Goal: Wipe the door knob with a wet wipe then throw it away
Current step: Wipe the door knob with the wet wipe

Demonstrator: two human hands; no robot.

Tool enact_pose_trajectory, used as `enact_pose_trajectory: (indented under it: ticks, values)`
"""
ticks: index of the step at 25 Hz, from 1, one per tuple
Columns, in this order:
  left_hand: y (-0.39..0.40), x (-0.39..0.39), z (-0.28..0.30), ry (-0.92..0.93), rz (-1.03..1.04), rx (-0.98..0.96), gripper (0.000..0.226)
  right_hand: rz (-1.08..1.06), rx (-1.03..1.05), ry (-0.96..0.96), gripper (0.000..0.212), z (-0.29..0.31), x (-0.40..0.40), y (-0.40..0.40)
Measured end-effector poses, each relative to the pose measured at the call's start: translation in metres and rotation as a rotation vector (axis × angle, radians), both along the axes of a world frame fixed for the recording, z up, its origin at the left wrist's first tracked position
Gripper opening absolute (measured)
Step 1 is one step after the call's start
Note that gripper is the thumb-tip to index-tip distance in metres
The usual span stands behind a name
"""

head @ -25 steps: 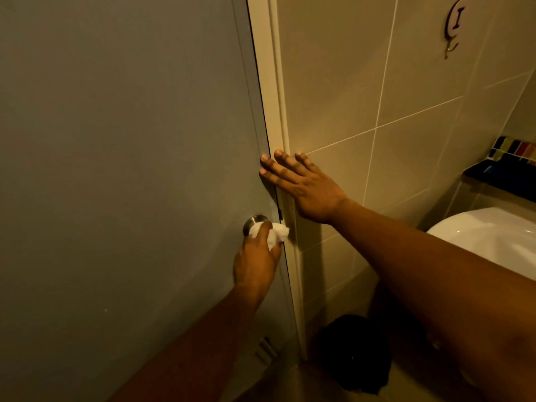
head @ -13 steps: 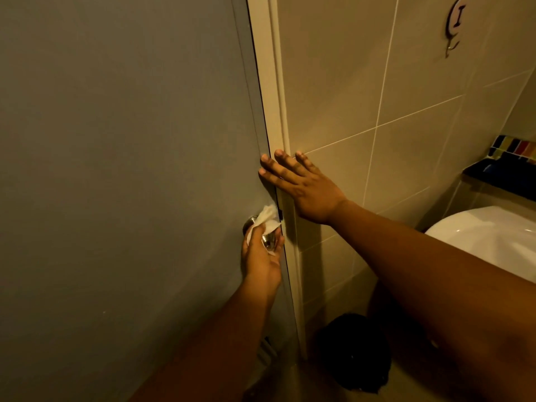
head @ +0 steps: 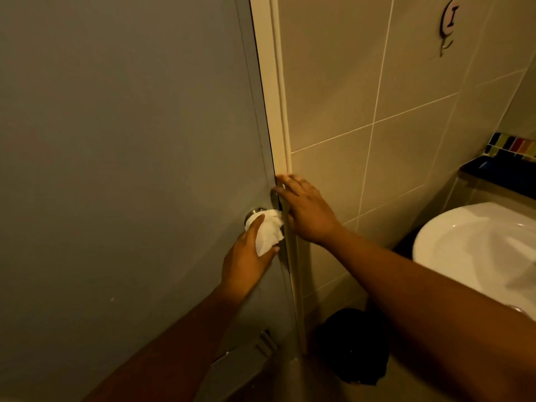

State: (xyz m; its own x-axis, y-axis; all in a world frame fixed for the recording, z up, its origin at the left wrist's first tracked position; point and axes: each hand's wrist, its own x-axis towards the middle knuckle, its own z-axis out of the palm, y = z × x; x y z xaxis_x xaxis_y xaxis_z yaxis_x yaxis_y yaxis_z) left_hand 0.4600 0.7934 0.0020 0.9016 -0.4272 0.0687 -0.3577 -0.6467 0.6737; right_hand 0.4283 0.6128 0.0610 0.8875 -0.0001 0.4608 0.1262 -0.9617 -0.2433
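White crumpled wet wipe (head: 268, 232) covers the metal door knob (head: 255, 212), clutched in the left hand (head: 246, 259); only the knob's rim shows; right hand (head: 307, 211) flat, fingers spread on the door frame (head: 272, 111).

Dim warm light is falling across the beige tiled wall (head: 406, 82) I am facing. A white sink (head: 478, 245) is jutting in at my right, a dark bin (head: 353, 343) sitting on the floor below, a hook (head: 448, 24) hanging high up.
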Motion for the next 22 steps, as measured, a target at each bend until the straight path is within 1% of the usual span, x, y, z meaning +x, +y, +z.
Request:
enact_pose_trajectory:
  ticks: [2,4,6,7,8,10,11,14,15,16,17,19,20,21,22]
  values:
    - [0.012,-0.014,0.003,-0.074,0.006,0.029,0.092,-0.024,0.329,0.080,0.048,-0.021,-0.008,0.012]
    - [0.022,-0.026,0.007,-0.217,0.072,0.056,0.082,0.008,0.603,0.166,0.040,-0.033,-0.013,0.023]
    - [0.029,-0.028,0.013,-0.382,0.124,0.016,0.067,0.040,0.798,0.212,0.041,-0.038,-0.017,0.032]
    - [0.029,-0.026,0.017,-0.399,0.120,0.000,0.060,0.035,0.857,0.223,0.043,-0.039,-0.019,0.036]
    - [0.027,-0.024,0.020,-0.370,0.095,-0.013,0.055,0.024,0.895,0.228,0.044,-0.040,-0.021,0.039]
    - [0.022,-0.021,0.024,-0.245,0.034,0.009,0.048,0.000,0.925,0.220,0.047,-0.044,-0.023,0.042]
    - [0.019,-0.019,0.026,-0.213,0.016,0.031,0.049,-0.015,0.932,0.216,0.047,-0.046,-0.024,0.042]
    - [0.018,-0.012,0.032,-0.254,0.018,0.063,0.049,-0.045,0.948,0.204,0.043,-0.047,-0.026,0.042]
    - [0.018,-0.010,0.034,-0.243,0.028,0.056,0.048,-0.045,0.922,0.190,0.041,-0.045,-0.026,0.042]
    - [0.018,-0.008,0.035,-0.211,0.041,0.032,0.048,-0.040,0.850,0.173,0.040,-0.042,-0.025,0.042]
    - [0.016,-0.007,0.035,-0.158,0.055,-0.010,0.047,-0.026,0.718,0.155,0.040,-0.038,-0.023,0.041]
    - [0.010,-0.010,0.033,-0.020,0.087,-0.133,0.042,0.036,0.376,0.149,0.040,-0.031,-0.018,0.038]
    - [0.007,-0.012,0.031,0.031,0.111,-0.197,0.040,0.069,0.246,0.157,0.040,-0.028,-0.016,0.037]
    - [0.006,-0.014,0.029,0.058,0.130,-0.251,0.039,0.086,0.182,0.163,0.039,-0.028,-0.015,0.035]
    - [0.005,-0.016,0.028,0.041,0.138,-0.275,0.041,0.082,0.188,0.166,0.039,-0.029,-0.015,0.034]
